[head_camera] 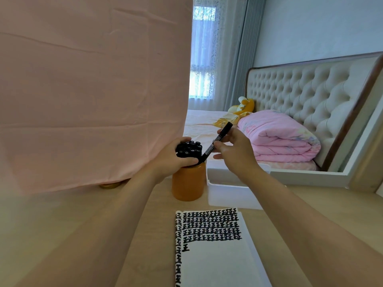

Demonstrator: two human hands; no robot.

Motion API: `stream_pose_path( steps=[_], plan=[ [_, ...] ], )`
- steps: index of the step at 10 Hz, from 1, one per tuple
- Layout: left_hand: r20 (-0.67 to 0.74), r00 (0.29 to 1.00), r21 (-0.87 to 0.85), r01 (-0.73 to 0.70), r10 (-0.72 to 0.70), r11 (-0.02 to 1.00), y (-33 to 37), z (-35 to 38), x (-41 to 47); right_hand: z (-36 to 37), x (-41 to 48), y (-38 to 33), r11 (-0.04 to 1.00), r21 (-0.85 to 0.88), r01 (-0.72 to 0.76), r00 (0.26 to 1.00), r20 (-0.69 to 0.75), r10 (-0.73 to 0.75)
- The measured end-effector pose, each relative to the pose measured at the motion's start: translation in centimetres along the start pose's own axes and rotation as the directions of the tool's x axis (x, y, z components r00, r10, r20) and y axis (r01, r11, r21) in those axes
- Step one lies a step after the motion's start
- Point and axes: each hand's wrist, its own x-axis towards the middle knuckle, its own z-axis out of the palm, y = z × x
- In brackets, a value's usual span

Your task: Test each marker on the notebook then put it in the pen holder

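Head view: notebook (217,264) partly filled, pen holder (187,183) nearly full; marker (218,140) is pinched by right hand (236,154), bundle (189,149) gripped by left hand (171,161).

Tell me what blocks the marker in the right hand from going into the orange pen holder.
The packed markers fill most of the pen holder mouth, gripped by the left hand. The marker in the right hand reaches the rim beside them.

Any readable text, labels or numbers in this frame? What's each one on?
"王", handwritten repeatedly in black rows: on the notebook.
White print on the held marker barrel: too blurred to read.
White marks on caps of the markers in the pen holder: too small to read.
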Motion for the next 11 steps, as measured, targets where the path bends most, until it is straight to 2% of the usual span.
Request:
stream_pose_path(
  steps=[2, 3, 4, 6, 8, 9, 11],
  plan=[
    [-0.078, 0.995, 0.000, -0.068, 0.067, 0.998, -0.1, 0.3, 0.1, 1.0, 0.8, 0.2, 0.998, -0.030, 0.049, 0.998, 0.034, -0.048],
    [-0.034, 0.998, -0.011, -0.055, 0.054, 0.998, 0.2, 0.1, 0.0, 1.5, 1.1, 0.6, 0.988, -0.113, 0.107, 0.991, 0.097, -0.096],
    [0.016, 0.999, 0.065, -0.042, 0.041, 0.997, 0.6, -0.1, 0.1, 2.2, 1.5, 0.8, 0.961, -0.230, 0.151, 0.979, 0.168, -0.113],
    [0.011, 0.997, 0.073, -0.070, 0.070, 0.995, 0.6, -0.3, 0.1, 3.1, 0.8, 1.7, 0.916, -0.370, 0.157, 0.940, 0.340, -0.023],
    [-0.020, 0.997, 0.176, -0.064, 0.068, 0.982, -0.1, -0.5, -1.3, 2.8, -0.7, 2.1, 0.945, -0.293, 0.145, 0.934, 0.354, -0.033],
    [0.015, 0.997, 0.184, -0.077, 0.076, 0.980, -0.7, -0.5, -2.0, 2.9, -1.5, 1.9, 0.941, -0.284, 0.184, 0.918, 0.391, -0.061],
    [0.058, 0.997, 0.119, -0.058, 0.051, 0.991, 0.0, -0.2, -2.5, 2.2, -1.8, 1.1, 0.942, -0.306, 0.135, 0.913, 0.407, 0.001]
  ],
)
